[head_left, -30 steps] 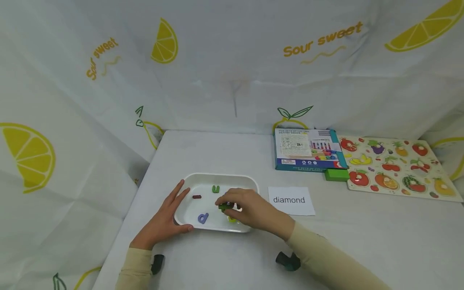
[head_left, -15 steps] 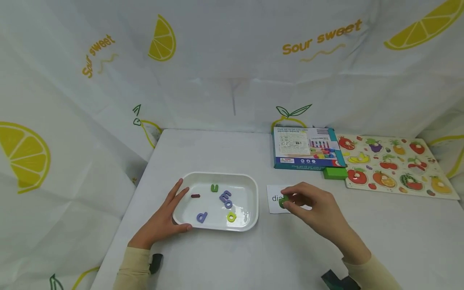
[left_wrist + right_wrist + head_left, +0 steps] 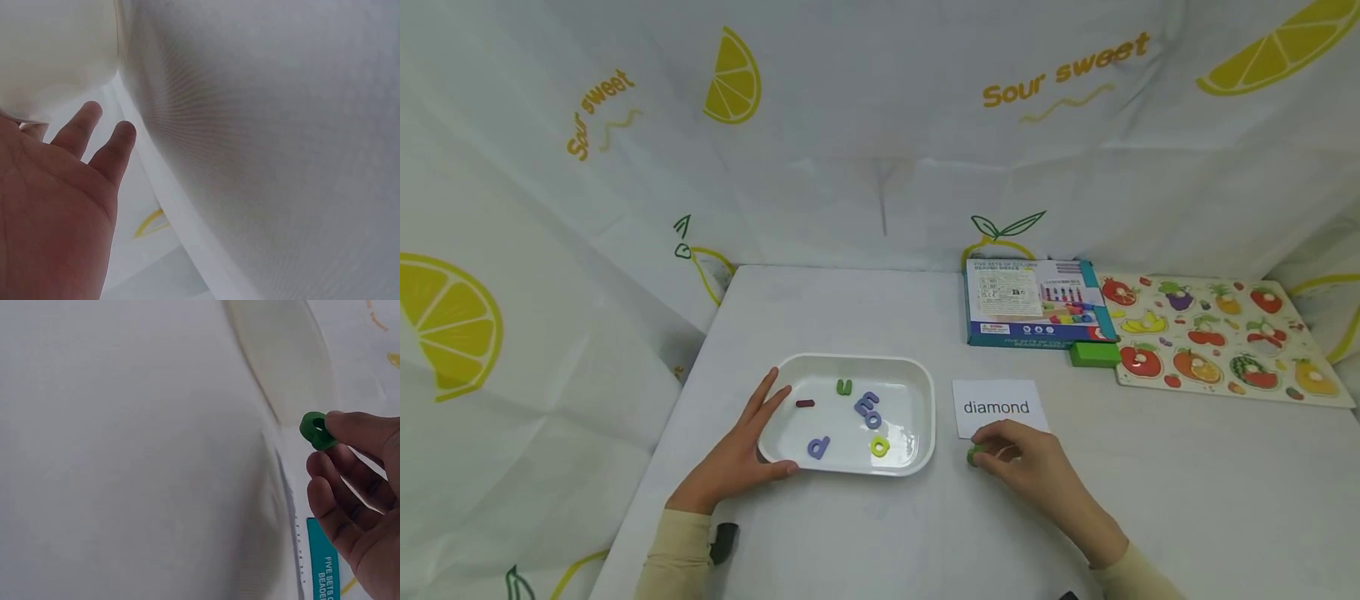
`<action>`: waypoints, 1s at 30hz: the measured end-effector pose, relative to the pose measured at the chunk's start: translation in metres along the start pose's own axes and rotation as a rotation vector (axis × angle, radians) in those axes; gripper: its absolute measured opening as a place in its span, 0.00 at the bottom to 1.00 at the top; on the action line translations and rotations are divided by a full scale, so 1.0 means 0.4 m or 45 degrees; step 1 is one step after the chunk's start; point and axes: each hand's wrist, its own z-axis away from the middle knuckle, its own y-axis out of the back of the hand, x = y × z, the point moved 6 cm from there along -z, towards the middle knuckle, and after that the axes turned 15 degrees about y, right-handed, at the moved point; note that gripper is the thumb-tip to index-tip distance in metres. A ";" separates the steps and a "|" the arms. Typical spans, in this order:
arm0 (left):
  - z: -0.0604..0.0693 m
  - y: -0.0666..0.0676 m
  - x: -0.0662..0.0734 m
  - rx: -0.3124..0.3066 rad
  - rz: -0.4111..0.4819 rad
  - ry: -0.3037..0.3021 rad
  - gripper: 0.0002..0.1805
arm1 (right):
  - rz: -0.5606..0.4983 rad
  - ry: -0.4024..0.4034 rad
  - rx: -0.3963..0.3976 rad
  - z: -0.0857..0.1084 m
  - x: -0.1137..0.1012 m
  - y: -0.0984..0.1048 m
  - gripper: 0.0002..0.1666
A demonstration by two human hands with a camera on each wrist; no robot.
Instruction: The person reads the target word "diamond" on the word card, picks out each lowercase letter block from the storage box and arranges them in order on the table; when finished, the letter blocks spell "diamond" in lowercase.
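Note:
My right hand [image 3: 1022, 462] pinches a small green letter [image 3: 317, 430] with a hole in it, between thumb and index finger. It is just below the white card [image 3: 1003, 402] printed "diamond"; in the head view the fingers mostly cover the letter. My left hand [image 3: 737, 454] rests against the left side of a white tray [image 3: 850, 469], fingers spread and thumb at its near rim. Inside the tray lie a green letter [image 3: 845, 387], a dark red bar-shaped piece [image 3: 805, 403], a purple m [image 3: 867, 403], a purple ring-shaped letter [image 3: 873, 420], a purple d-shaped letter [image 3: 818, 447] and a yellow ring-shaped letter [image 3: 880, 447].
At the back right lies a flat blue boxed set [image 3: 1037, 304], with a green block [image 3: 1094, 354] at its near corner. A fruit puzzle board [image 3: 1225, 342] is to the right of it. White cloth [image 3: 880, 150] hangs behind the table.
My right hand has carried the green letter rightward out of the tray, over the card, then down to just below it. My left hand stays at the tray.

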 end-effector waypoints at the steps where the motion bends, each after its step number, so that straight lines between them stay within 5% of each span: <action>1: 0.000 -0.001 -0.001 -0.002 0.004 0.000 0.63 | 0.006 -0.013 -0.016 0.002 0.006 -0.011 0.14; 8: 0.001 -0.002 -0.005 -0.012 0.025 0.028 0.63 | 0.010 -0.111 -0.088 -0.004 0.021 -0.070 0.13; 14: 0.000 -0.003 -0.005 -0.023 0.031 0.056 0.63 | 0.159 -0.047 -0.072 -0.006 0.012 -0.072 0.16; 21: -0.003 -0.002 -0.002 -0.035 0.053 0.061 0.63 | 0.210 -0.154 -0.195 -0.001 0.017 -0.081 0.21; 30: -0.002 -0.002 -0.006 -0.036 0.049 0.065 0.63 | 0.241 -0.132 -0.201 -0.005 0.016 -0.093 0.19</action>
